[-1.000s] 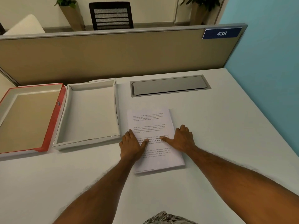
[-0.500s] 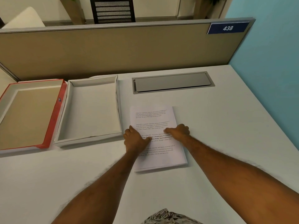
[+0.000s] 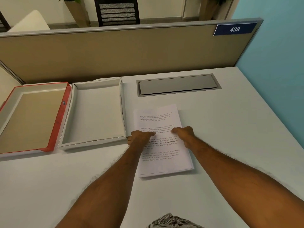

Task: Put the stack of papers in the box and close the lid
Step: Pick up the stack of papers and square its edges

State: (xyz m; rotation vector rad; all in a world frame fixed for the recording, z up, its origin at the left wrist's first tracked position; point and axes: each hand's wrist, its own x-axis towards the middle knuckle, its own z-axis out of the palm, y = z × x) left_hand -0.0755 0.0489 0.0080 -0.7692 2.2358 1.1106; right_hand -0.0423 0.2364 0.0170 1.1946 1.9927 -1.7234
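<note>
Gripping 1 paper stack (image 3: 162, 155), 2 hands: left (image 3: 139, 139), right (image 3: 184, 134), beside 1 box (image 3: 97, 142)

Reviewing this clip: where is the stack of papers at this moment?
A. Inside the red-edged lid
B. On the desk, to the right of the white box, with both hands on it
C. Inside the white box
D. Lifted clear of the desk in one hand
B. The stack of papers lies flat on the desk, right of the empty white box, with the left hand and right hand on its side edges.
</note>
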